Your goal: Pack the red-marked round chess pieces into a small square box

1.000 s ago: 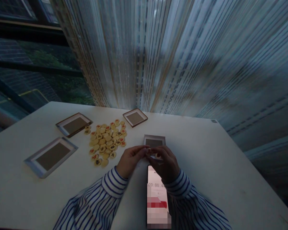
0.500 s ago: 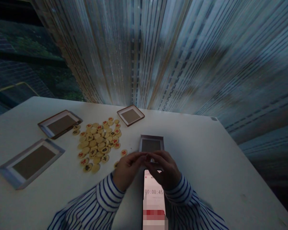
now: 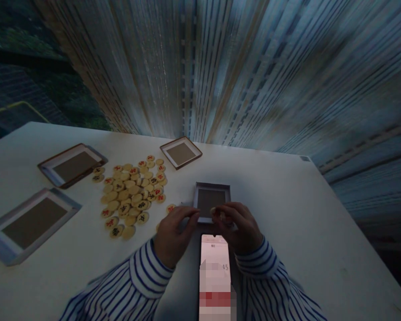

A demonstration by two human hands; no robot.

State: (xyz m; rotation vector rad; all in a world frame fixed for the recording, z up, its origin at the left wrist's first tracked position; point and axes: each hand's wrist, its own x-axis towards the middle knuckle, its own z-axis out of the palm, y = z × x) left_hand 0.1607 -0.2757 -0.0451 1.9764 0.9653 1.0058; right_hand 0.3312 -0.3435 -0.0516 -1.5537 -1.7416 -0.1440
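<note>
My right hand (image 3: 240, 227) pinches a small round Chinese chess piece (image 3: 214, 210) between thumb and fingers, over the front part of a small open box (image 3: 228, 192). My left hand (image 3: 173, 234) is at the box's front left corner, thumb and forefinger pressed together. Whether anything is between them I cannot make out. Left of this hand lies a loose heap of Chinese chess pieces (image 3: 133, 191), some showing red or black characters, others blank side up. One red-marked piece (image 3: 170, 208) lies apart, close to the left hand.
A phone (image 3: 214, 249) with a timer lies below the hands. Three more open trays rest on the white table (image 3: 287, 223): one at the back (image 3: 181, 152), two at the left (image 3: 72, 166) (image 3: 30, 223). A striped string curtain (image 3: 207, 67) hangs behind.
My hands have moved apart from each other; before, their fingertips met over the box's front. The piece now shows in the right fingers. The view has shifted slightly.
</note>
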